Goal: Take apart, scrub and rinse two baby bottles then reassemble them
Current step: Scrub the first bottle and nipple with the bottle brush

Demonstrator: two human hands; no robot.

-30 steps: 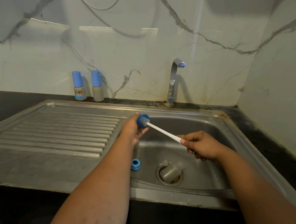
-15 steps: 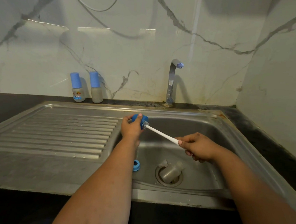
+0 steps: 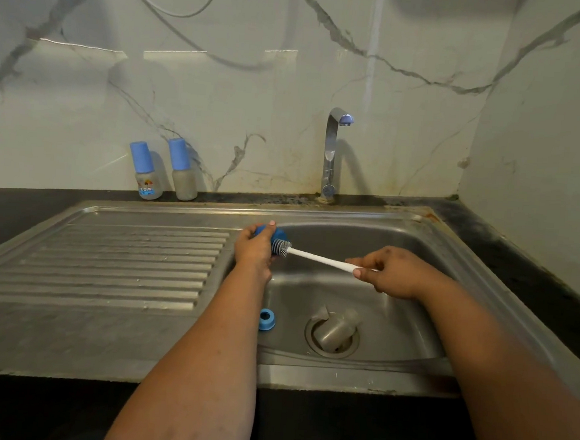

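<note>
Brush work on the blue cap at the sink's left rim

Head view: left hand [image 3: 254, 248] is curled round a blue plastic bottle cap [image 3: 269, 234], holding it over the left edge of the stainless steel sink basin [image 3: 400, 248]. Right hand [image 3: 389, 271] pinches the far end of a white-handled bottle brush [image 3: 317, 257], whose grey bristle head sits at the cap's mouth. A second ago the cap's open end faced more toward the camera with the bristles inside it; since then the left hand has turned the cap so its closed side shows on top, and the bristles now show just outside its rim. Judging by that, the cap is being rotated against the brush, so this is mid-scrub on one small part, early in the whole job.

Down in the basin a blue plastic screw ring [image 3: 266, 319] lies near the left wall, and a cloudy clear bottle body [image 3: 337, 328] lies on its side over the drain. Two capped cloudy baby bottles [image 3: 163, 173] stand upright on the dark counter by the wall, left of the chrome tap [image 3: 332, 154], from which no water visibly runs.

Left fingers hide most of the cap, so how deep the bristles reach cannot be told. A pale scrap beside the drain might be a teat; it is too dim to say.
</note>
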